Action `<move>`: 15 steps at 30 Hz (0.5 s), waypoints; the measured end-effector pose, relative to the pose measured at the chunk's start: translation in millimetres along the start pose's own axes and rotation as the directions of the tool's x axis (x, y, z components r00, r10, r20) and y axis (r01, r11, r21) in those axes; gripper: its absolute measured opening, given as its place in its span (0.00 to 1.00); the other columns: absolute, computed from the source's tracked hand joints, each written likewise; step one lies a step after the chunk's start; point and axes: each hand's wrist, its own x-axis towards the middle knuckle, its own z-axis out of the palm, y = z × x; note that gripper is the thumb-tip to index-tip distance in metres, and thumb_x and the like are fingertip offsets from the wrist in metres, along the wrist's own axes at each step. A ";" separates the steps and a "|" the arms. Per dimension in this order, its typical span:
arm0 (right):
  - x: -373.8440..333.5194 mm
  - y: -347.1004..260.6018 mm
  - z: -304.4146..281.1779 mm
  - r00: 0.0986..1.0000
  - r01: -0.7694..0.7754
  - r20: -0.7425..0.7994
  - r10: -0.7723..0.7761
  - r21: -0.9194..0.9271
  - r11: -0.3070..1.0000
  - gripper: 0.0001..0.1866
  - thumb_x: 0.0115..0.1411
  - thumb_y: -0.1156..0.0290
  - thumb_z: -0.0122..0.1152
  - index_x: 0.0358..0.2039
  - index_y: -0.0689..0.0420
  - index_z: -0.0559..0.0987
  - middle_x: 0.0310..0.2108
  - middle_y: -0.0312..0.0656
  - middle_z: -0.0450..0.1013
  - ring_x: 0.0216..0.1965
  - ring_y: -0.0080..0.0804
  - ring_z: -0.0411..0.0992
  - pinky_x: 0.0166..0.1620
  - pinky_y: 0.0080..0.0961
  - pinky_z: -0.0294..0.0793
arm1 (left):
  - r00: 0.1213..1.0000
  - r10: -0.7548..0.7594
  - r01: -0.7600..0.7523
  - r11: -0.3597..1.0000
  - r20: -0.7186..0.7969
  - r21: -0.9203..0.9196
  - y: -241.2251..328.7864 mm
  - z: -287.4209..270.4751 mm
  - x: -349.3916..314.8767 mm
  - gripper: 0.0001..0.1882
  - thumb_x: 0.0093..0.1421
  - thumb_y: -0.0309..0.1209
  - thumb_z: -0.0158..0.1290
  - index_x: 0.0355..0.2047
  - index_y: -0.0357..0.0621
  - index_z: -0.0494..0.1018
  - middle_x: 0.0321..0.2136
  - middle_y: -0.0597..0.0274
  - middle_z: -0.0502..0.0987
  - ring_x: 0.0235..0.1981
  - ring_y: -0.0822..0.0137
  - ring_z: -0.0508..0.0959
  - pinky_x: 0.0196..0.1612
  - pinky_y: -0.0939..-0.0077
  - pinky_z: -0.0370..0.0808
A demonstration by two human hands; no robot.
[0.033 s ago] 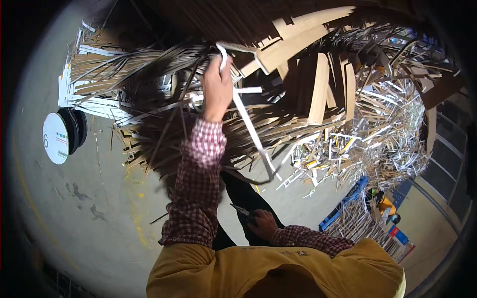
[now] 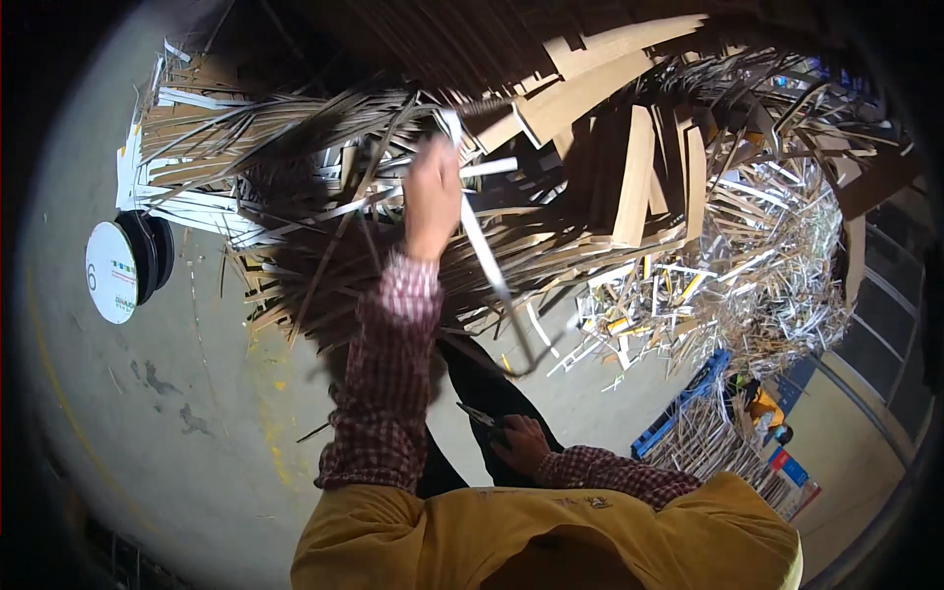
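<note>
My left hand (image 2: 431, 202) reaches forward over a heap of cardboard strips (image 2: 344, 236), its fingers closed and slightly blurred. In it is a long, thin white strip (image 2: 480, 241), which looks like card or paper. One end of the strip sticks up past my fingers, and the rest hangs down and bends near my legs. Close to my thigh, my right hand (image 2: 523, 444) is closed around a pair of pliers (image 2: 476, 415) with pointed metal jaws. The pliers' handles are mostly hidden by my fingers.
Stacked brown cardboard sheets (image 2: 600, 59) stand beyond the heap. A pile of shredded strips (image 2: 747, 265) lies at right, near a blue pallet (image 2: 678, 408) bearing more strips. At left is a round white-faced reel (image 2: 110, 273). Another person (image 2: 765, 408) is at the far right.
My left hand has shifted slightly, and the strip's upper bent part has swung down out of sight. Its lower bend has dropped a little. My right hand and the pliers have stayed put.
</note>
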 end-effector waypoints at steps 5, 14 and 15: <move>9.0 1.1 -4.3 1.000 0.014 -0.020 -0.015 -0.039 0.999 0.12 0.43 0.64 0.56 0.25 0.58 0.74 0.37 0.45 0.64 0.38 0.40 0.62 0.41 0.34 0.60 | 0.908 -0.280 0.191 0.938 0.310 0.288 -40.9 -26.8 -52.5 0.08 0.52 0.29 0.41 0.29 0.43 0.70 0.25 0.51 0.71 0.29 0.52 0.70 0.32 0.62 0.67; 13.8 4.0 -3.5 0.998 -0.014 -0.058 0.015 0.005 1.000 0.12 0.43 0.65 0.57 0.26 0.60 0.73 0.37 0.46 0.64 0.39 0.42 0.62 0.42 0.35 0.60 | 0.967 0.231 -0.242 0.721 0.104 0.649 -147.6 -60.0 153.6 0.20 0.49 0.42 0.42 0.34 0.37 0.70 0.31 0.46 0.69 0.32 0.50 0.70 0.39 0.61 0.64; 12.5 3.3 -3.0 0.998 -0.008 -0.054 0.010 0.042 0.999 0.13 0.44 0.64 0.56 0.26 0.61 0.73 0.38 0.46 0.63 0.40 0.42 0.61 0.42 0.35 0.59 | 0.983 0.125 -0.181 0.750 0.133 0.636 -159.3 -55.9 146.9 0.23 0.51 0.45 0.39 0.33 0.35 0.70 0.30 0.45 0.70 0.31 0.49 0.70 0.39 0.60 0.65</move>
